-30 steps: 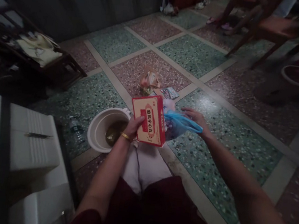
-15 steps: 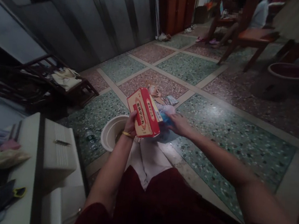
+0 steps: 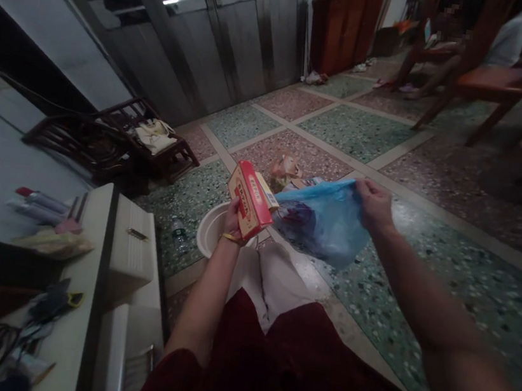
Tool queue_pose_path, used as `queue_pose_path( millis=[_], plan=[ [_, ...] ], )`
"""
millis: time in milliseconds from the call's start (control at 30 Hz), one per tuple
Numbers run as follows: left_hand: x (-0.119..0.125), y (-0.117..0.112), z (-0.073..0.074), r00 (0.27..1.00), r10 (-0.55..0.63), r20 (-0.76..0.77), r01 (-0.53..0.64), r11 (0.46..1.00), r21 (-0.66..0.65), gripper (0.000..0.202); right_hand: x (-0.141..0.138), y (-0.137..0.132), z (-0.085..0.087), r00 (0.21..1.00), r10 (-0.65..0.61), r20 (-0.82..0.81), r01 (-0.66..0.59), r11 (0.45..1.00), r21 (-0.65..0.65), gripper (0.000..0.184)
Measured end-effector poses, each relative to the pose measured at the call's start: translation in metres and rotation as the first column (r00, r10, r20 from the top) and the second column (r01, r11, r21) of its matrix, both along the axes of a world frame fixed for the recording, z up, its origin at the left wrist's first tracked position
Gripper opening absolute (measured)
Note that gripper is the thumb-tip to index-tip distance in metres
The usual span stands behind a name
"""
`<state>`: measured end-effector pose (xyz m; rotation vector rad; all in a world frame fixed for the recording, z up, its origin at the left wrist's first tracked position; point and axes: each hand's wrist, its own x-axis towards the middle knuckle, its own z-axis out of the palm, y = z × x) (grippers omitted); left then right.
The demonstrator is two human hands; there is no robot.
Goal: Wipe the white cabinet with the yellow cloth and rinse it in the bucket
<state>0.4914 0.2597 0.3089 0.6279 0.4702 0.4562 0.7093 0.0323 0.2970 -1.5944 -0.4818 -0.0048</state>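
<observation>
My left hand (image 3: 232,220) is closed around the lower edge of a red and cream cardboard box (image 3: 250,198) with printed characters, held tilted above my lap. My right hand (image 3: 374,204) pinches the top corner of a thin blue plastic bag (image 3: 322,219), which hangs stretched between the two hands; its other side reaches the box. Something dark shows inside the bag. A gold bracelet circles my left wrist.
A white round bin (image 3: 211,234) stands on the terrazzo floor under the box, a plastic bottle (image 3: 179,234) beside it. Wrappers (image 3: 286,167) lie further out. A white cabinet (image 3: 128,255) with clutter is at my left. A dark wooden rack (image 3: 118,145), chairs (image 3: 487,84) and a seated person are beyond.
My right hand has pulled the blue bag up and out to the right, spreading it. The box has turned more edge-on. The view has tilted upward.
</observation>
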Motion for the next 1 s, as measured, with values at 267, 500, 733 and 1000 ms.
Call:
queue_pose_path(
  millis=[267, 500, 733, 1000],
  plan=[
    [-0.007, 0.012, -0.012, 1.000, 0.009, -0.011, -0.010, 0.999, -0.030, 0.043, -0.006, -0.018, 0.020, 0.969, 0.244, -0.029, -0.246, 0.962, -0.119, 0.052],
    [-0.016, 0.003, -0.039, 0.992, -0.096, -0.082, 0.084, 0.987, -0.137, 0.032, 0.011, -0.036, 0.020, 0.997, 0.071, -0.026, -0.074, 0.989, -0.128, 0.034],
    [-0.016, -0.001, -0.071, 0.992, -0.111, -0.065, 0.097, 0.977, -0.191, 0.036, 0.018, -0.044, 0.038, 0.968, 0.153, -0.200, -0.144, 0.988, 0.058, 0.038],
    [-0.031, 0.006, -0.074, 0.989, -0.148, -0.008, 0.139, 0.945, -0.297, 0.037, -0.010, -0.078, 0.064, 0.988, 0.153, -0.027, -0.154, 0.934, -0.322, 0.024]
  ],
)
